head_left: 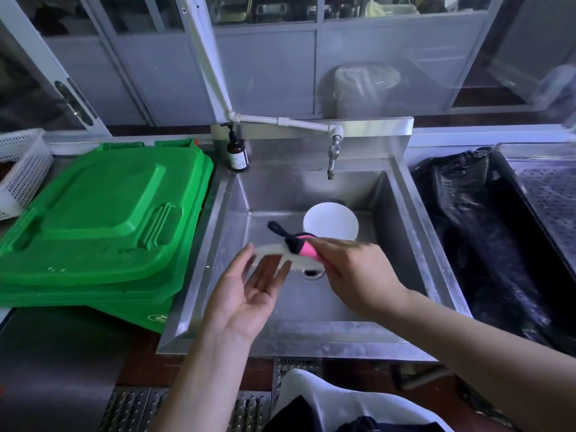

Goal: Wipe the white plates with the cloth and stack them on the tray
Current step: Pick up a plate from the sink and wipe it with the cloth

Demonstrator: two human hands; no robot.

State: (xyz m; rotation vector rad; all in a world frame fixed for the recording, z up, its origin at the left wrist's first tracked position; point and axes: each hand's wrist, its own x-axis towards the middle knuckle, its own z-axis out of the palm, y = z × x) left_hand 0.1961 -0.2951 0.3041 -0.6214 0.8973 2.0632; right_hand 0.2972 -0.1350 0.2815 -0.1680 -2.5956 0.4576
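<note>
A person is standing over a steel sink (402, 219), wiping a white plate (274, 251) w/ a pink-and-black cloth (304, 249). The left hand (249, 291) is supporting the plate from below, palm up, fingers mostly straight and spread under the rim, not curled round it. The right hand (355, 272) is gripping the cloth, fingers bunched on it, and pressing it against the plate's right edge; a black loop of the cloth is sticking out up-left. The plate is blurred, held above the sink near the drain (311, 272).

Behind the hands, a 2nd white dish (330, 221) is leaning inside the sink below the tap (333, 154), apparently waiting its turn. To the right, past a black bag (467, 229), a perforated metal tray (548, 188) is sitting; no plates are showing on the part in view, though its far side is cut off. To the left, green lids (103, 219) are lying stacked, w/ a brown pump bottle (237, 154) at the sink's back corner.

Judging by this, the job is looking early: one plate mid-wipe, at least one more to go, nothing visibly stacked yet. Wet plate on flat fingers could be slipping easily.
</note>
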